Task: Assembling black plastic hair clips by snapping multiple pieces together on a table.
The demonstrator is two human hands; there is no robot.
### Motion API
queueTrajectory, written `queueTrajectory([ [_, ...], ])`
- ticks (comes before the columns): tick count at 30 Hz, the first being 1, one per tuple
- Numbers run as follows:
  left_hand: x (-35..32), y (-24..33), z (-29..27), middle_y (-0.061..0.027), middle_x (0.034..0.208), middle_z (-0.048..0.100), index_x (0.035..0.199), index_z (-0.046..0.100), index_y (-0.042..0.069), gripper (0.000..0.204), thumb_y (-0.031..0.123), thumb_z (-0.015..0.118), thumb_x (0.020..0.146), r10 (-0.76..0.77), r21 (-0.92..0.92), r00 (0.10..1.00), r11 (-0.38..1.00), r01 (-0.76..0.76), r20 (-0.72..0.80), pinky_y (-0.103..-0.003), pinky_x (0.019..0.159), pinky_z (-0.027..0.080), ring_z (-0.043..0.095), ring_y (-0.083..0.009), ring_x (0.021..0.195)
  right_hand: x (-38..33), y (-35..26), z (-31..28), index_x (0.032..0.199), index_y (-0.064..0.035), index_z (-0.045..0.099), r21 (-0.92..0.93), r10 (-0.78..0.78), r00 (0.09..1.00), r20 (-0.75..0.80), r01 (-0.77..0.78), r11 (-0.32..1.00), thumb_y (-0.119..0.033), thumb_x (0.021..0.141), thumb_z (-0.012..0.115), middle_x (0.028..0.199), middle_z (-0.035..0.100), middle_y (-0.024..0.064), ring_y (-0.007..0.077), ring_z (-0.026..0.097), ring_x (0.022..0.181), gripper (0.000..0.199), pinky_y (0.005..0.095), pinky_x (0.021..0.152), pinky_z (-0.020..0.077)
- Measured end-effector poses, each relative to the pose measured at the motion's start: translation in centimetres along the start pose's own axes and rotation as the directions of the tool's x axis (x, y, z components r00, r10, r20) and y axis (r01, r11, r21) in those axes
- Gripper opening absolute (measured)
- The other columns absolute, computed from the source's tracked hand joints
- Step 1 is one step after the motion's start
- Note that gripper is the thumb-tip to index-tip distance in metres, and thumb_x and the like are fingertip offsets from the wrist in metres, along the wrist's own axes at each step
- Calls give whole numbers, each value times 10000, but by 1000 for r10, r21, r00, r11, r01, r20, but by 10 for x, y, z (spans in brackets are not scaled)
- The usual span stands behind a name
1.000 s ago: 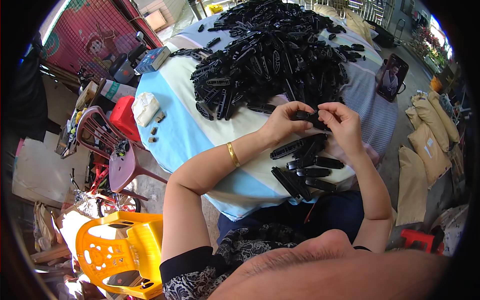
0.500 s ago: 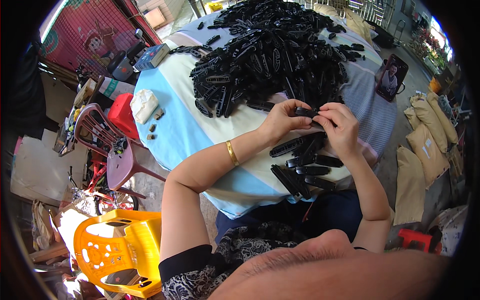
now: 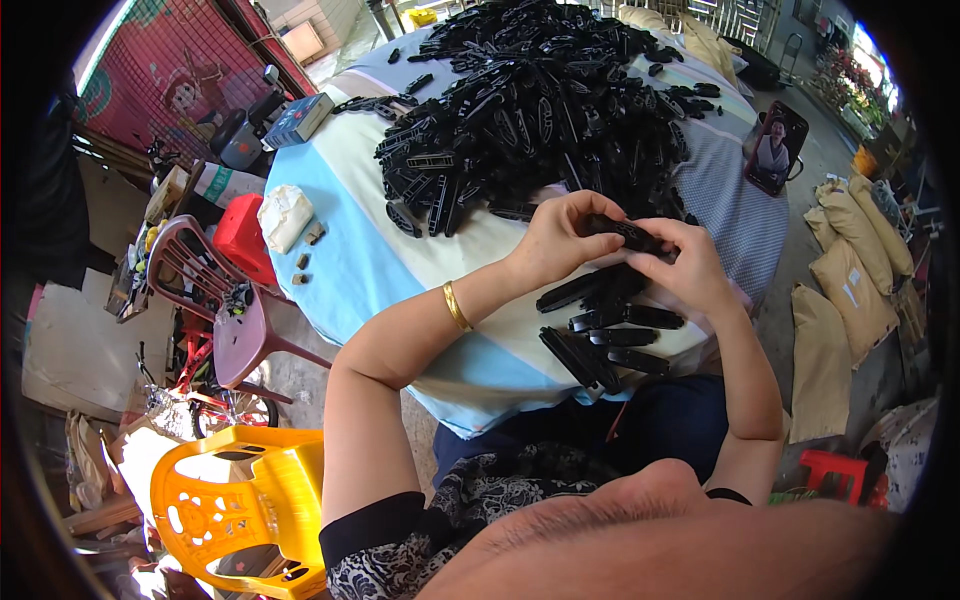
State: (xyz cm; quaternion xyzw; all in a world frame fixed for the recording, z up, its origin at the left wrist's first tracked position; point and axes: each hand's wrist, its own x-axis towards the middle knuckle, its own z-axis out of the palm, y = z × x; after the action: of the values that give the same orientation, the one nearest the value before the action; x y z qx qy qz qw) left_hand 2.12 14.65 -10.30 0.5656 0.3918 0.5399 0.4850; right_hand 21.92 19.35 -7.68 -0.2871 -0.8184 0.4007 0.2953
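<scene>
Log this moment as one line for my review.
left hand: holding black part | right hand: holding same part | nearby: small black group, large black pile

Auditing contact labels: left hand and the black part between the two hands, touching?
Touching. The head view shows it: the left hand pinches the black part at its left end, with no visible gap.

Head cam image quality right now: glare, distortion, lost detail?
Head view: fisheye image, black corners; head view: sunlit patch by the yellow chair washed out, upper-right edge glaring too; head view: pile of black parts dark, pieces merging; head view: black part between left hand and right hand visible, fine detail too small.
</scene>
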Motion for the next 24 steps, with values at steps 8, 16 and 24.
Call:
queueTrajectory([
  [8,-3,1,8,-38,921,637,1030,585,-20,274,17,675,773,107,240,993,964,-114,41,-212,706,500,581,-56,800,1,17,1,1006,32,639,136,-10,1000,-22,13,991,-41,746,713,825,680,72,86,614,698,280,219,652,492],
  [16,15,-21,-16,-30,831,642,919,626,-11,241,191,704,813,-118,277,948,960,33,295,-235,647,477,564,-68,747,36,84,-51,1056,10,632,-236,-37,914,-404,-65,970,-259,808,682,899,682,145,189,658,807,369,284,732,498],
  [24,29,-18,3,-95,978,556,948,627,42,261,102,720,713,223,696,966,673,-251,132,-304,701,487,567,-222,811,49,109,-50,887,-59,691,-462,194,956,-219,-277,843,-302,774,662,846,676,131,291,646,799,270,364,713,500],
])
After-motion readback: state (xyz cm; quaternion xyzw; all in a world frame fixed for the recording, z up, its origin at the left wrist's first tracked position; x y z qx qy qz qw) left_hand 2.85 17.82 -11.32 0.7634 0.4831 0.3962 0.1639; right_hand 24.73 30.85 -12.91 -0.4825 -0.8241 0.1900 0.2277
